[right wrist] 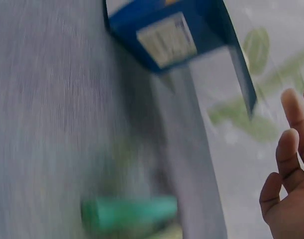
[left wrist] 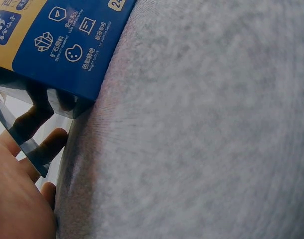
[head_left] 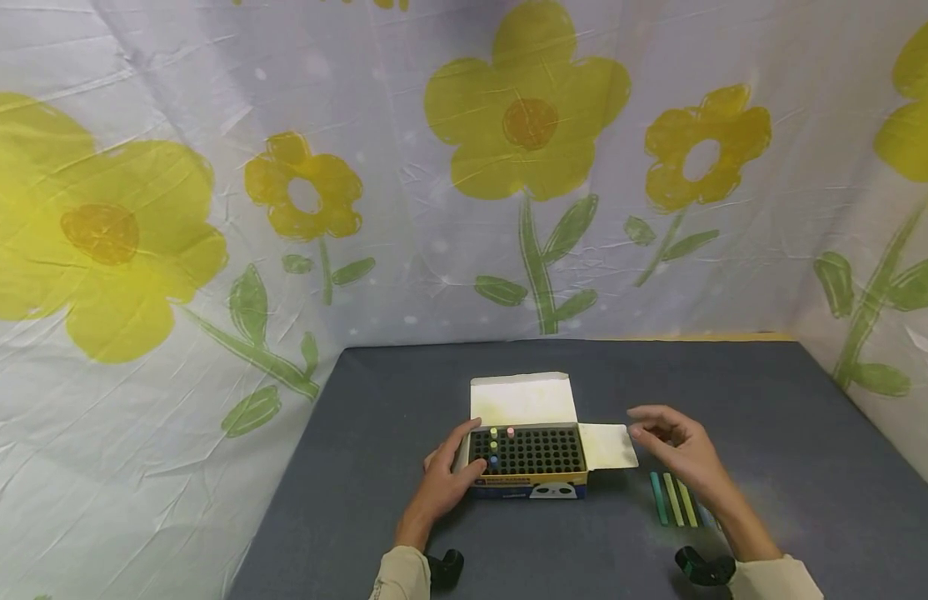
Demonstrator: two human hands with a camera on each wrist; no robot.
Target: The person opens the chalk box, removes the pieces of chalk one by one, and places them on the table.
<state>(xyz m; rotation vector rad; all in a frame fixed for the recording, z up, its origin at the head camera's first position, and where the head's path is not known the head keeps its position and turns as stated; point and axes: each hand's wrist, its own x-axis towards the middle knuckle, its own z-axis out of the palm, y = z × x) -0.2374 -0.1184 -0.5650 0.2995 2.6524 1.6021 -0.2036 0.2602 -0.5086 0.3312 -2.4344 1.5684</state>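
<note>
An open chalk box [head_left: 527, 481], blue and yellow with a panda face on its front, sits on the table with a black holed insert [head_left: 546, 450]. Several chalks stand in holes toward its left, among them a pink chalk [head_left: 511, 432] and a blue chalk [head_left: 494, 461]. My left hand [head_left: 443, 477] grips the box's left end, thumb at the front edge and a finger at the back corner. Just beyond the right side flap [head_left: 608, 447], my right hand [head_left: 677, 450] is raised with loosely bent fingers, holding nothing. The right wrist view is blurred.
A teal chalk [head_left: 659, 498], a yellow-green chalk [head_left: 673, 500] and a yellow chalk [head_left: 687, 503] lie in a row on the dark table [head_left: 404, 392], beside a bluish one partly behind my right wrist. A flower-printed curtain [head_left: 404, 275] stands behind the table.
</note>
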